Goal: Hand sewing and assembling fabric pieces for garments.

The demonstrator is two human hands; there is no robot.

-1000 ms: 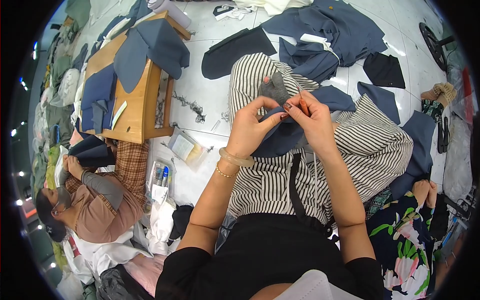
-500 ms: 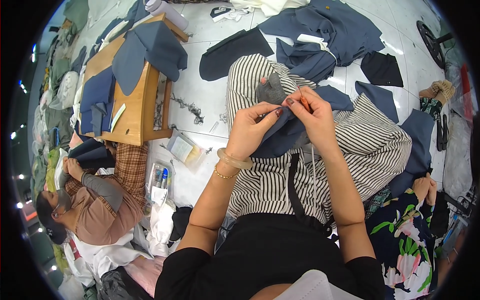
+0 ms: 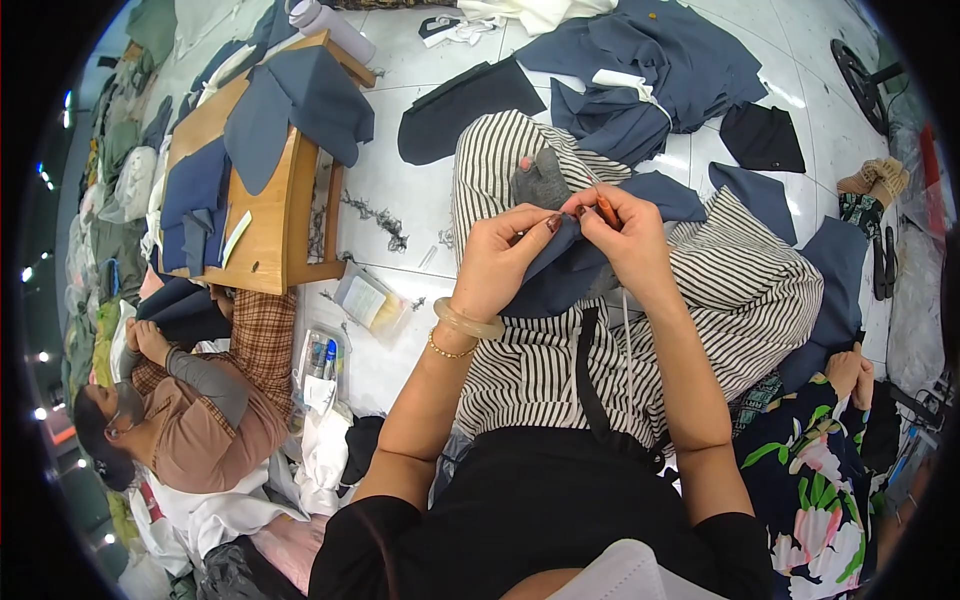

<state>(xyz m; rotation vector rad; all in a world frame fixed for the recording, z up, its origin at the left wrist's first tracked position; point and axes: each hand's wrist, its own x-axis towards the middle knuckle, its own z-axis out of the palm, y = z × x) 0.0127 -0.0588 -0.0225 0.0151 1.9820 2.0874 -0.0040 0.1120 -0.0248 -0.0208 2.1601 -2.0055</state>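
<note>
My left hand (image 3: 503, 252) is closed, pinching the edge of a dark blue cloth piece (image 3: 548, 285) between thumb and fingers. The cloth lies over my lap, on black-and-white striped trousers (image 3: 530, 365). My right hand (image 3: 628, 240) is closed round a small orange-handled tool (image 3: 607, 212), which looks like a seam ripper. Its thumb and fingertip also pinch the cloth edge, close to my left fingertips. The tool's thin tip is hard to make out now. A grey sock with a hole (image 3: 540, 180) covers my foot just beyond my hands.
A low wooden table (image 3: 270, 225) with blue cloth stands at the left. Dark cloth pieces (image 3: 650, 70) lie on the tiled floor ahead. Another person (image 3: 210, 410) sits at the left; a floral sleeve (image 3: 810, 480) shows at the right. A clear box of pens (image 3: 325, 360) lies nearby.
My right hand has turned slightly, and the tool's thin metal tip, which pointed up before, no longer shows clearly. My left hand keeps its pinch on the cloth.
</note>
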